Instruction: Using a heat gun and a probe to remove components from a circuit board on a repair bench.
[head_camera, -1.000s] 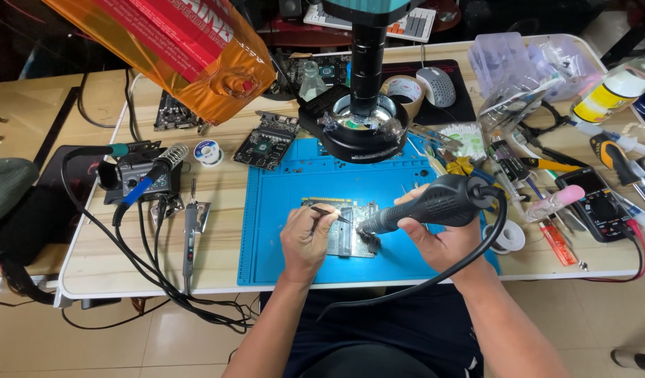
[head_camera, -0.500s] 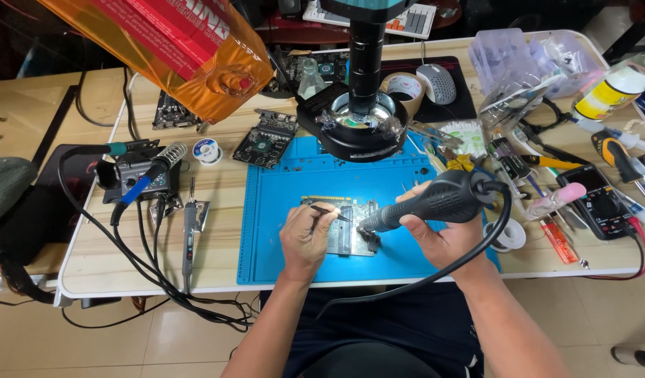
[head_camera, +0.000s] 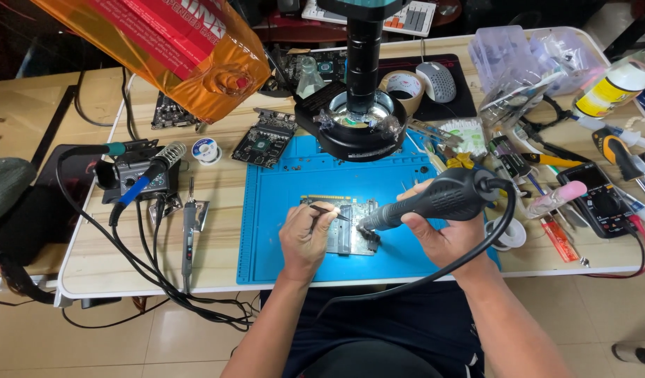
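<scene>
Gripped in the right hand (head_camera: 445,227) is a black hot-air handle (head_camera: 434,199), its nozzle tilted down onto the circuit board (head_camera: 350,227), while the left hand (head_camera: 305,234) pinches thin tweezers (head_camera: 329,212) whose tips rest on that same board. It lies flat on the blue work mat (head_camera: 280,203), near the front edge of the wooden table (head_camera: 126,259). Behind the mat stands the black microscope (head_camera: 361,105) (its ring base overlaps the mat's far edge). A clear plastic box (head_camera: 529,59) at the far right holds small bags, contents too blurred to tell. To the left sits a soldering iron stand (head_camera: 137,171), with a solder spool (head_camera: 207,149) just beside it.
</scene>
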